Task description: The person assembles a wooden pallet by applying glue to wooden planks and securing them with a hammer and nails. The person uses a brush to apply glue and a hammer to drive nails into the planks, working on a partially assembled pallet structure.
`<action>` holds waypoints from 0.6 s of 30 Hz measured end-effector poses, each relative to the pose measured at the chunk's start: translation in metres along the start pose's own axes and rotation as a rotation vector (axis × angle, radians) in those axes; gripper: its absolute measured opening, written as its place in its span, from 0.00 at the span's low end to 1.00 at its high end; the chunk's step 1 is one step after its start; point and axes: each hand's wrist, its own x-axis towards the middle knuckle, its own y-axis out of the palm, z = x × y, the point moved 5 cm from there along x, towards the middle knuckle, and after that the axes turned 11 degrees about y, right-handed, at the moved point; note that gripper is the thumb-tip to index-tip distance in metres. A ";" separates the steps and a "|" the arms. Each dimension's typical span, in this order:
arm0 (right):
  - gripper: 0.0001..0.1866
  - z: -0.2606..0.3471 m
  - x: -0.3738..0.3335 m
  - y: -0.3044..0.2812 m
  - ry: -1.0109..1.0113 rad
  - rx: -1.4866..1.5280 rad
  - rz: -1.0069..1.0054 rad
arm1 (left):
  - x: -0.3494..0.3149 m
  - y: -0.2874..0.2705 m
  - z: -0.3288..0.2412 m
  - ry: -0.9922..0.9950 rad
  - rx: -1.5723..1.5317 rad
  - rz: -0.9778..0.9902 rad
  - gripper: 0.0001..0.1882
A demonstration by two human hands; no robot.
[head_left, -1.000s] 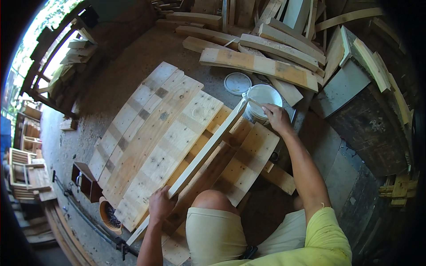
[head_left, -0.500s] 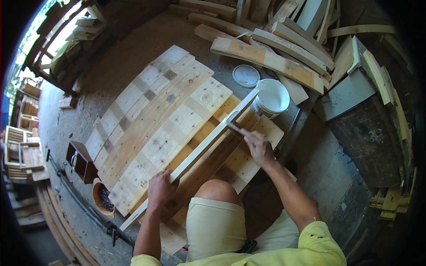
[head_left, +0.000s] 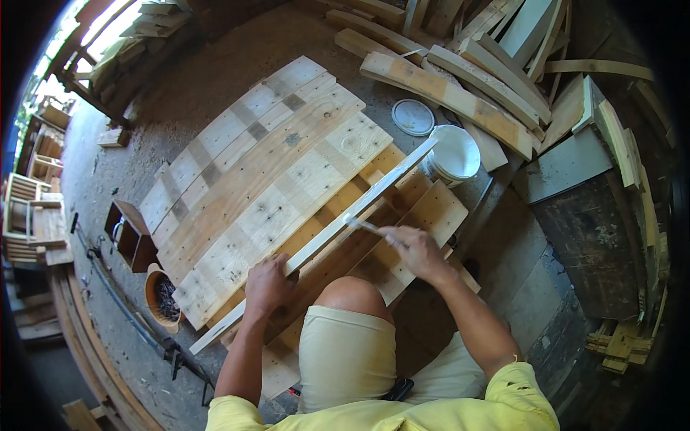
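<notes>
My left hand (head_left: 267,284) is wrapped round a long, narrow wooden strip (head_left: 316,248) and steadies it slantwise over a stack of planks (head_left: 280,183). In my right hand (head_left: 418,254) is a small brush (head_left: 368,227) with a whitish tip, which touches the strip about midway along. A wet white coating shows on the strip's upper face beyond the brush. The strip's far end lies by the rim of a white bucket (head_left: 440,175) with white stuff inside. Its near end reaches past the planks at lower left.
A round white lid (head_left: 412,117) lies behind the bucket. Loose timber (head_left: 445,90) is piled at the back right, near a dark cabinet (head_left: 586,230). An orange bowl of nails (head_left: 152,287), a brown box (head_left: 133,237) and a long bar clamp (head_left: 133,312) are at left.
My right hand has drawn the brush along the strip toward my left hand, leaving white coating behind it. The left hand keeps its hold. The whole view has shifted slightly.
</notes>
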 end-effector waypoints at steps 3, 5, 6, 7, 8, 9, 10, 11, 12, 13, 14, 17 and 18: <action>0.15 0.001 -0.001 0.008 0.044 0.138 -0.021 | 0.000 0.001 0.002 0.022 0.012 -0.020 0.18; 0.17 -0.002 0.003 0.010 0.072 0.229 -0.106 | -0.001 0.003 0.004 0.024 0.020 -0.023 0.17; 0.17 -0.003 0.003 0.011 0.095 0.136 -0.183 | -0.001 0.003 0.003 0.046 0.010 -0.031 0.16; 0.18 -0.004 0.003 0.012 0.135 0.041 -0.255 | -0.001 0.003 0.002 0.071 -0.001 -0.039 0.14; 0.18 -0.001 -0.003 0.022 0.131 -0.033 -0.212 | -0.001 0.003 0.003 0.068 0.000 -0.039 0.14; 0.18 0.006 -0.012 0.027 0.089 -0.027 -0.224 | -0.001 0.003 0.003 0.068 0.012 -0.024 0.14; 0.18 0.015 -0.023 0.038 0.028 -0.059 -0.154 | -0.001 0.003 0.002 0.071 0.035 -0.017 0.14; 0.18 0.023 -0.031 0.047 -0.014 -0.087 -0.072 | 0.000 0.003 0.002 0.062 0.023 -0.010 0.14; 0.18 0.028 -0.038 0.051 -0.023 -0.089 0.010 | 0.000 0.002 0.002 0.062 0.024 -0.006 0.14; 0.18 0.030 -0.039 0.048 -0.015 -0.086 -0.003 | 0.000 0.002 0.001 0.063 0.031 -0.003 0.14; 0.18 0.031 -0.037 0.040 0.000 -0.017 -0.040 | -0.001 0.001 0.002 0.057 0.024 0.002 0.14; 0.16 0.022 -0.017 0.008 0.136 0.055 -0.249 | -0.002 0.002 0.003 0.057 0.010 0.029 0.15; 0.16 0.021 -0.013 0.007 0.211 -0.027 -0.239 | -0.003 0.001 0.003 0.074 -0.012 0.007 0.15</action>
